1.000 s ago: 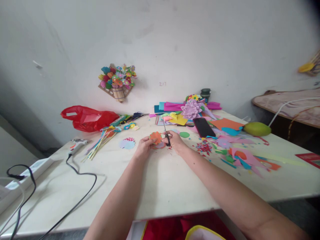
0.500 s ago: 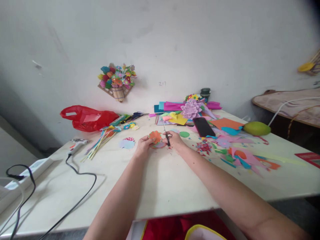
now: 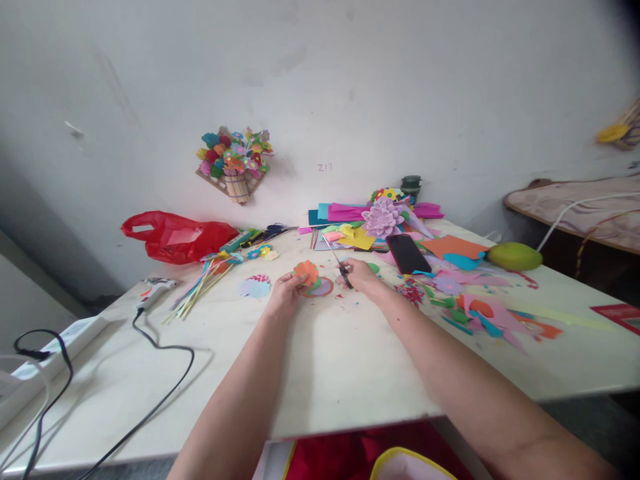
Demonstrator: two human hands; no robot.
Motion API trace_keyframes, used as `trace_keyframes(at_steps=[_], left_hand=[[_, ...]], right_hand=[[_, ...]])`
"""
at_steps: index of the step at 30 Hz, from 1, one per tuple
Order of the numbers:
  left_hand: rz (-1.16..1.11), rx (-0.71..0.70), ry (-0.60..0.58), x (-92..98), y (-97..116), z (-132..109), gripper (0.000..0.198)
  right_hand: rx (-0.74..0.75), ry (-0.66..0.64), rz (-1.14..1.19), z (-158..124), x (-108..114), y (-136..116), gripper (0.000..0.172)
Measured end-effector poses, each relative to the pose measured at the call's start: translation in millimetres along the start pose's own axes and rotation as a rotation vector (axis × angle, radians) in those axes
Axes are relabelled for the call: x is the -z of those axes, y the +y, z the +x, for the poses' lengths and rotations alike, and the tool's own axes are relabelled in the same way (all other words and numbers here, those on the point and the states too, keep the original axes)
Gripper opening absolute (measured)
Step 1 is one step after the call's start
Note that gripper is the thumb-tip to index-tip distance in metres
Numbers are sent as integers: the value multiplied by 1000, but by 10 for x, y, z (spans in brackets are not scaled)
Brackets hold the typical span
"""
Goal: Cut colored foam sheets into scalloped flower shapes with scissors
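Note:
Between the fingers of my left hand is an orange scalloped paper flower, with a bit of green showing behind it. My right hand grips a pair of scissors by its black handles, blades pointing up and away to the left, apart from the flower. Under and beside my left hand lie round paper pieces with an orange rim. Farther left, a pale blue scalloped piece carries red and pink bits. Tiny red scraps are scattered below the scissors.
A hot glue gun with a black cord, paper strips and a red plastic bag are on the left. To the right lie a phone, coloured scraps and a green-yellow fruit. Colourful sheets and a lilac flower are at the back.
My right hand and the scissors have moved right, away from the flower. The orange flower has tilted and shifted slightly left in my left hand, uncovering the round pieces beneath.

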State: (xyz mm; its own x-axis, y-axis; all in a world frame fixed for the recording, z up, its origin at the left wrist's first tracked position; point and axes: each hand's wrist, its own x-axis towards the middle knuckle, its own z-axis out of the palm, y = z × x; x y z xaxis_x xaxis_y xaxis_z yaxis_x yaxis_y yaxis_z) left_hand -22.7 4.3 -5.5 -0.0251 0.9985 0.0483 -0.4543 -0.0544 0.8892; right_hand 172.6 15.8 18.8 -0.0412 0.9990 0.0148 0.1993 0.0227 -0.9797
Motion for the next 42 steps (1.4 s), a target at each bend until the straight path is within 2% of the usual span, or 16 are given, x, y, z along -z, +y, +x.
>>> trace_keyframes(at_steps=[2, 5, 8, 14, 17, 24, 32, 42], left_hand=[[-4, 3, 15, 7, -2, 5, 18], [-6, 4, 26, 5, 6, 0, 18], [-9, -3, 40, -9, 26, -13, 16], [-21, -16, 45, -43, 50, -30, 15], [-29, -20, 47, -51, 47, -29, 14], [-38, -14, 21, -39, 30, -20, 15], [-28, -17, -28, -37, 15, -30, 19], [-19, -19, -29, -37, 13, -22, 20]], right_hand=[[28, -54, -9, -27, 49, -12, 24], [95, -298, 5, -52, 135, -11, 20], [109, -480, -21, -65, 207, -3, 28], [143, -664, -78, -86, 212, 12, 33], [150, -693, -90, -76, 186, 32, 35], [172, -687, -107, -46, 158, 78, 33], [177, -670, -130, -111, 150, 10, 29], [188, -651, -129, -86, 132, 47, 27]])
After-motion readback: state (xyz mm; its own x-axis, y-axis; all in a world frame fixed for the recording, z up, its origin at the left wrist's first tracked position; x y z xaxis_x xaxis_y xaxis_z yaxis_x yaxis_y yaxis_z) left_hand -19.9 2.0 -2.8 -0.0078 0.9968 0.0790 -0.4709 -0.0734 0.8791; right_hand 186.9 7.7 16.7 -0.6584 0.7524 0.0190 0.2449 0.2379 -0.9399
